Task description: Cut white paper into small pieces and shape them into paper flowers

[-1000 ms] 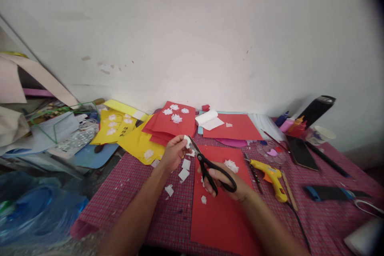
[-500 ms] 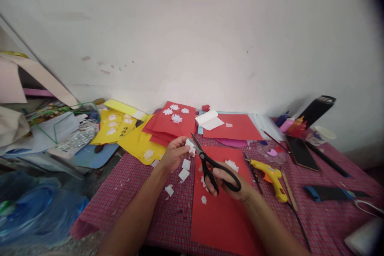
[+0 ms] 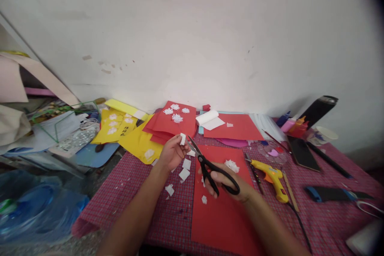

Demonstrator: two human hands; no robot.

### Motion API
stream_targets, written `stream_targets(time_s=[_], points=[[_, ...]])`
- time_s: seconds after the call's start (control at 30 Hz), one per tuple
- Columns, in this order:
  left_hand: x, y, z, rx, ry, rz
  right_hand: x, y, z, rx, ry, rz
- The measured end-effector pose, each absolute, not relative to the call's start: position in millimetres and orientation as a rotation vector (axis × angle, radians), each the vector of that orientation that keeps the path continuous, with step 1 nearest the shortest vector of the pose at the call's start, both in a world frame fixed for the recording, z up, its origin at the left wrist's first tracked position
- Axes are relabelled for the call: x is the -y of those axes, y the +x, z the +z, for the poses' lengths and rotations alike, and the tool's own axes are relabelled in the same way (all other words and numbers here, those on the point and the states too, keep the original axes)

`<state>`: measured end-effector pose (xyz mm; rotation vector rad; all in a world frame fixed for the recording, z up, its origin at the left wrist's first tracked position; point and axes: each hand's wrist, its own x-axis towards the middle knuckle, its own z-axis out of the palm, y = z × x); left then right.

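Observation:
My left hand [image 3: 173,153] pinches a small folded piece of white paper [image 3: 183,139] above the table. In my right hand [image 3: 223,182] is a pair of black-handled scissors [image 3: 207,164], its blades parted slightly and pointing up-left, close to the paper piece but apart from it. Beneath my right hand lies a sheet of red paper [image 3: 220,224] bearing a white paper flower [image 3: 232,166] and a small white scrap [image 3: 204,199]. Loose white paper squares [image 3: 184,174] rest on the checked cloth between my forearms.
A yellow glue gun [image 3: 271,176] with its cord lies on the right, beside a wooden stick [image 3: 290,192]. Farther back are a white paper roll [image 3: 207,117], red cards with white flowers [image 3: 180,118], yellow paper [image 3: 139,140] and a black bottle [image 3: 319,110].
My left hand has turned and shifted slightly left, raising the white paper, which now looks narrower and folded. The scissors have moved slightly left and their blades look a little more closed.

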<state>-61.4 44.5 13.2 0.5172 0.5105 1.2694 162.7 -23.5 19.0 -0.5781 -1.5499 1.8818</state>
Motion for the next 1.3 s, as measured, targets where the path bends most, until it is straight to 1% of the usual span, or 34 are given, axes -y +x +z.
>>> stream_targets(time_s=[0.37,0.77,1.03,1.3], points=[[-46.6,-57.9,13.4,-0.537,0.487,1.300,24.6,160.3,19.7,1.587,-0.539,1.914],[-44.2,-55.1,14.5,-0.555,0.587,1.323,24.6,159.3,18.9,1.565,-0.607,1.926],[-45.0,-56.9,14.8,-0.560,0.540,1.323,23.3,158.1,15.3,1.541,-0.651,1.890],[-43.5,-56.2,14.0,-0.645,0.759,1.351,22.2,160.9,18.4,1.553,-0.679,1.870]])
